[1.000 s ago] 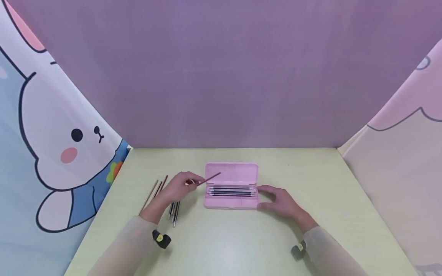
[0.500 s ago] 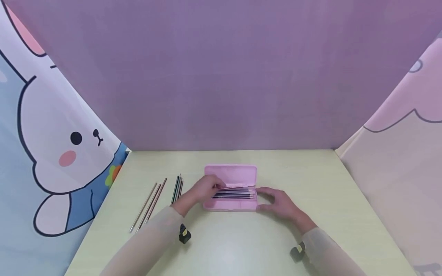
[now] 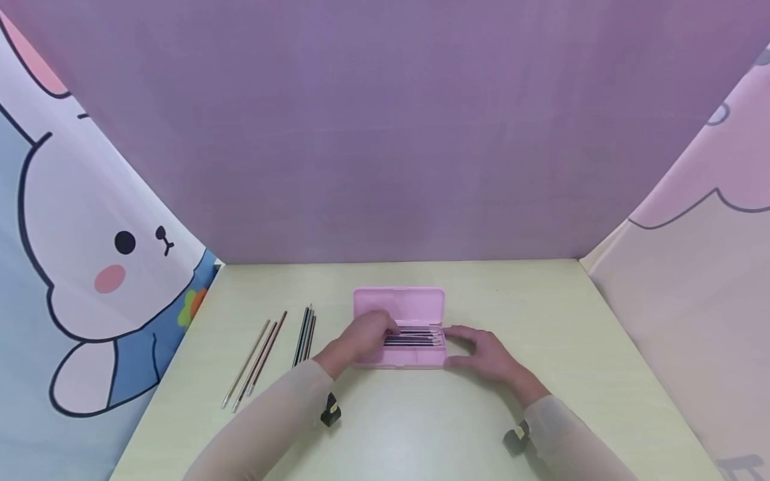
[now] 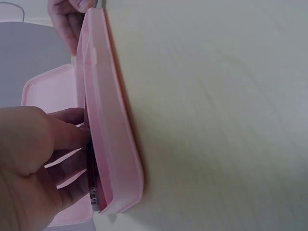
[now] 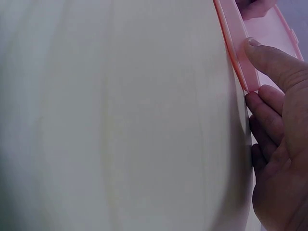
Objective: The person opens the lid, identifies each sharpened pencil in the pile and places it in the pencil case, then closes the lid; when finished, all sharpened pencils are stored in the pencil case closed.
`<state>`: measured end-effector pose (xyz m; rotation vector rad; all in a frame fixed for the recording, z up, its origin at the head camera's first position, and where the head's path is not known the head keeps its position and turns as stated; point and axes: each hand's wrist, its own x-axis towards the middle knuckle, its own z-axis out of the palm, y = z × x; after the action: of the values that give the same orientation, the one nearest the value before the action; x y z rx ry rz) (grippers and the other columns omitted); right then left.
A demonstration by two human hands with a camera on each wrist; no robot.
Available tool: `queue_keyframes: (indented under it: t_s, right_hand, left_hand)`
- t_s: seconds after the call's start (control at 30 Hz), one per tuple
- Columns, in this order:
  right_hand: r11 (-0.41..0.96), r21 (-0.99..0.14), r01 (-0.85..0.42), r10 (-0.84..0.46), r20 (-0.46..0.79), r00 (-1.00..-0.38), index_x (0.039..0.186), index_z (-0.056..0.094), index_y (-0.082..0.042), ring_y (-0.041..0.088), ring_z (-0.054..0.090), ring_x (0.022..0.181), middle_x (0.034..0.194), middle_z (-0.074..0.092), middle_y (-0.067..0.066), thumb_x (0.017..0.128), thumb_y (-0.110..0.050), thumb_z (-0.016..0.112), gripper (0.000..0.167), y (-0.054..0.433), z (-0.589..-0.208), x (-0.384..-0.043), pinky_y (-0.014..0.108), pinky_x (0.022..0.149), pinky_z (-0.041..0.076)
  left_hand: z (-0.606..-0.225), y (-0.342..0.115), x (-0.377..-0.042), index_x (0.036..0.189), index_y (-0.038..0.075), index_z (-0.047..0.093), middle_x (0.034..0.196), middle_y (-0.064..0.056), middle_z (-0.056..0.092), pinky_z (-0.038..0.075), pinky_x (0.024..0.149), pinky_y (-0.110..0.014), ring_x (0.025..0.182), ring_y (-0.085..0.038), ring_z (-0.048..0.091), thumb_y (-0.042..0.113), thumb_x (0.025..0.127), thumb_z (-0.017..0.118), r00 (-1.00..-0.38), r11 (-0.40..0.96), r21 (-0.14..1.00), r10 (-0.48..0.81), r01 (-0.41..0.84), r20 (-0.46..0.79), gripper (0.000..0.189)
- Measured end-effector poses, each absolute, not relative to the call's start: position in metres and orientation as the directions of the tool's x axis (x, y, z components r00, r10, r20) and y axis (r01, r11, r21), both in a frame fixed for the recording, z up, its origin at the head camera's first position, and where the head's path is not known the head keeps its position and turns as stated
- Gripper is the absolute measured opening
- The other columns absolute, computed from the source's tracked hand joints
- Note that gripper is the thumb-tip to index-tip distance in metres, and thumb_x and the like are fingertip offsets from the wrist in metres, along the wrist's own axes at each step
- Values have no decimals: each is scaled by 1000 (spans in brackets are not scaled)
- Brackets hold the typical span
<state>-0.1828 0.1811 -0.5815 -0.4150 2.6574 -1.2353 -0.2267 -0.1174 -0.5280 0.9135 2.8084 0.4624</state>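
An open pink pencil case lies on the table with its lid tipped back. Several dark pencils lie side by side in its rear compartment. My left hand reaches over the case's left part. Thumb and fingers pinch a reddish pencil down inside the case, its metal-banded end near the case's left end wall. At the opposite end my right hand holds the case, thumb against the front wall and fingers at the end corner.
Left of the case, several loose gold and reddish pencils lie slanted on the table. Between them and the case is a bunch of dark pencils, partly hidden by the left sleeve. A purple backdrop rises behind the table.
My left hand has moved right and down, bringing the reddish pencil from in front of the lid into the case. The right hand has stayed at the case's right end.
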Motion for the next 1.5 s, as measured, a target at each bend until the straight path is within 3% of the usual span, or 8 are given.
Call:
queue_keyframes:
  t_s: [0.43, 0.67, 0.9, 1.1, 1.2, 1.5]
  right_hand:
    - [620, -762, -185, -333, -43, -942, 141, 61, -32, 34, 46, 144, 149, 58, 1, 78, -44, 87, 69, 178, -586, -183, 61, 120, 32]
    - [619, -764, -184, -331, -42, -943, 141, 61, -35, 33, 46, 144, 149, 58, -1, 78, -45, 87, 68, 179, -588, -184, 60, 120, 32]
    - [619, -764, -181, -326, -41, -944, 140, 61, -36, 33, 46, 145, 149, 58, -2, 78, -45, 87, 68, 180, -587, -184, 60, 120, 31]
    - [618, -765, -181, -323, -37, -946, 140, 61, -36, 34, 46, 145, 149, 58, -1, 79, -44, 87, 67, 181, -585, -184, 61, 120, 31]
    - [618, -765, -181, -328, -42, -944, 140, 61, -37, 34, 45, 145, 149, 58, -1, 79, -45, 86, 67, 181, -585, -184, 61, 120, 32]
    - [613, -764, -200, -342, -28, -939, 140, 62, -35, 34, 46, 145, 148, 59, -1, 79, -44, 87, 67, 183, -585, -187, 60, 120, 32]
  left_hand:
    - [-531, -121, -221, 106, 17, 82, 99, 3, 77, 58, 91, -31, 93, -14, 69, 2, 92, 70, -811, 787, 251, 585, 563, -16, 24]
    - [-518, -138, -213, 111, 15, 79, 108, 0, 76, 56, 97, -36, 104, -17, 69, 11, 96, 69, -860, 785, 399, 510, 473, 17, 18]
    - [-513, -177, -207, 113, 10, 77, 96, 3, 73, 58, 77, -29, 86, -11, 64, 12, 92, 74, -931, 703, 639, 361, 313, 59, 21]
    - [-515, -218, -205, 120, 5, 73, 99, -4, 74, 60, 72, -29, 85, -15, 67, 9, 91, 75, -978, 576, 802, 204, 160, 48, 29]
    - [-517, -236, -200, 123, 2, 71, 100, -9, 73, 62, 67, -32, 84, -19, 67, 9, 92, 73, -990, 554, 827, 136, 95, 23, 31]
    - [-527, -267, -190, 123, 0, 71, 103, -11, 73, 58, 75, -31, 93, -25, 69, 10, 93, 70, -1000, 643, 766, 22, 15, 1, 31]
